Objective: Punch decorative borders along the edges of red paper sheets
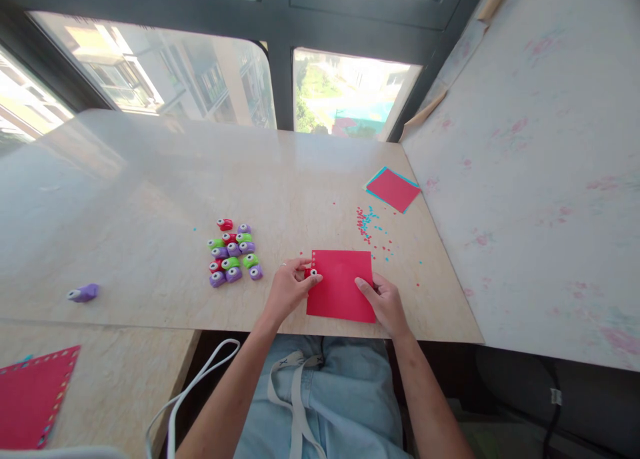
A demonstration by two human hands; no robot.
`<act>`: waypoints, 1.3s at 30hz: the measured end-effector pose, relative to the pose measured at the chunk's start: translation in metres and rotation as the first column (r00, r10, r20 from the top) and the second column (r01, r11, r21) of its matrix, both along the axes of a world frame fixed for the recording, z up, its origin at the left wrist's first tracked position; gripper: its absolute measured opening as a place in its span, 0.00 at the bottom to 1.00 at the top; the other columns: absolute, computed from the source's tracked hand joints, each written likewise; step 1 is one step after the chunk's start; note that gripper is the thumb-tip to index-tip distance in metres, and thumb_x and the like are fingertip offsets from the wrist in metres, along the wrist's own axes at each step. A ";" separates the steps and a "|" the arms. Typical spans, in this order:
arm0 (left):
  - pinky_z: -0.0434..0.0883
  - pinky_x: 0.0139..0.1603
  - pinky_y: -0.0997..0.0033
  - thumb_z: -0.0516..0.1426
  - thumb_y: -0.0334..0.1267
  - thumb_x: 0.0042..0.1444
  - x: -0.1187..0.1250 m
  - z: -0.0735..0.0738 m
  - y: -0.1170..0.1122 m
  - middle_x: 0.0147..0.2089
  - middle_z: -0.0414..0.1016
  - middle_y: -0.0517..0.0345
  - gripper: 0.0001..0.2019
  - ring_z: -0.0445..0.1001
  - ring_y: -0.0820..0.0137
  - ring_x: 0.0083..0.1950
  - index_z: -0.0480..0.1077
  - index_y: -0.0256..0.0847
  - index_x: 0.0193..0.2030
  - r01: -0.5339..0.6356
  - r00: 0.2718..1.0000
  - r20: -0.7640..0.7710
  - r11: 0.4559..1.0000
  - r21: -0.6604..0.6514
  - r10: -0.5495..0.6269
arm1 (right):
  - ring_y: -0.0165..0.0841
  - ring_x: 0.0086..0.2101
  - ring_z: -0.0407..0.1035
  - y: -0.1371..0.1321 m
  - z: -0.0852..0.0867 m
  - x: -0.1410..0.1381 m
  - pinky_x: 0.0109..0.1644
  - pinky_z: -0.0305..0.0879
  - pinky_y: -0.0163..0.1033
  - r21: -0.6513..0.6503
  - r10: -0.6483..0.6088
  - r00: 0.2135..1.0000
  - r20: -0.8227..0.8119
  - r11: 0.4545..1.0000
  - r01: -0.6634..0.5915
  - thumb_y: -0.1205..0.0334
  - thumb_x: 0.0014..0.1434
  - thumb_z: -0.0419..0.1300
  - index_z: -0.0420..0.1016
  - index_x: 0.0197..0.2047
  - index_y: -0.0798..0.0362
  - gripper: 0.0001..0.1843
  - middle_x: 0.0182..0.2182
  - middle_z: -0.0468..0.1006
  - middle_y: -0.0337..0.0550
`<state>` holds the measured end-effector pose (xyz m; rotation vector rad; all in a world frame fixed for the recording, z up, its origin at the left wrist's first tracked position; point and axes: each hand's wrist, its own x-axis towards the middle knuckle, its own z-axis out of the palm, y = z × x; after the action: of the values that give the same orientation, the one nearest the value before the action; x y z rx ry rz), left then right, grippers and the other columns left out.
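Observation:
A square sheet of red paper (340, 296) lies between my hands, near the front edge of the table. Small punched holes run down the upper part of its left edge. My left hand (293, 286) is closed on a small red craft punch (311, 272), which sits over that left edge, thumb on top. My right hand (385, 302) pinches the right edge of the sheet, thumb above and fingers beneath. Left of my left hand stand several small craft punches (233, 262) in red, green and purple, grouped in rough rows.
Red and blue punched bits (367, 222) are scattered behind the sheet. A stack of red and blue paper (394, 189) lies back right by the wall. One purple punch (84, 293) lies far left. A hole-edged red sheet (35, 399) and white cable (175, 406) are at lower left.

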<state>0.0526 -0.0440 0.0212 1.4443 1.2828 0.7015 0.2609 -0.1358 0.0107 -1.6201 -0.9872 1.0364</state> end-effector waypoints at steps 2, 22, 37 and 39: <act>0.69 0.29 0.72 0.65 0.45 0.48 -0.002 -0.001 -0.001 0.37 0.76 0.53 0.22 0.70 0.71 0.28 0.76 0.36 0.48 0.008 1.000 0.000 1.000 0.003 -0.008 | 0.36 0.30 0.72 0.000 -0.001 0.000 0.33 0.69 0.38 -0.004 0.001 1.000 0.004 1.000 -0.001 0.42 0.57 0.63 0.80 0.41 0.54 0.22 0.33 0.81 0.44; 0.69 0.33 0.72 0.59 0.41 0.58 -0.029 -0.008 -0.005 0.48 0.75 0.50 0.15 0.70 0.74 0.29 0.78 0.44 0.51 0.115 0.992 -0.085 0.969 0.219 -0.098 | 0.35 0.27 0.69 0.008 0.003 -0.006 0.28 0.65 0.35 -0.054 -0.060 0.992 0.112 0.996 0.066 0.42 0.57 0.61 0.77 0.35 0.53 0.21 0.26 0.78 0.42; 0.74 0.42 0.70 0.59 0.39 0.60 -0.031 -0.015 -0.002 0.48 0.80 0.50 0.11 0.78 0.64 0.42 0.80 0.49 0.47 0.161 0.984 -0.115 0.955 0.250 -0.136 | 0.39 0.33 0.75 0.012 -0.001 -0.006 0.35 0.72 0.38 -0.165 -0.105 0.994 -0.037 0.982 0.098 0.43 0.59 0.62 0.78 0.42 0.50 0.19 0.34 0.81 0.45; 0.74 0.43 0.69 0.59 0.39 0.60 -0.031 -0.016 -0.002 0.49 0.80 0.51 0.11 0.79 0.64 0.43 0.80 0.49 0.48 0.168 0.982 -0.125 0.954 0.249 -0.141 | 0.38 0.32 0.74 0.013 0.000 -0.006 0.33 0.71 0.38 -0.176 -0.120 0.992 -0.032 0.978 0.112 0.44 0.59 0.62 0.78 0.41 0.51 0.19 0.33 0.81 0.45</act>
<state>0.0216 -0.0463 0.0053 1.7950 1.1737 0.7140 0.2544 -0.1228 0.0104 -1.7685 -0.7819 1.0969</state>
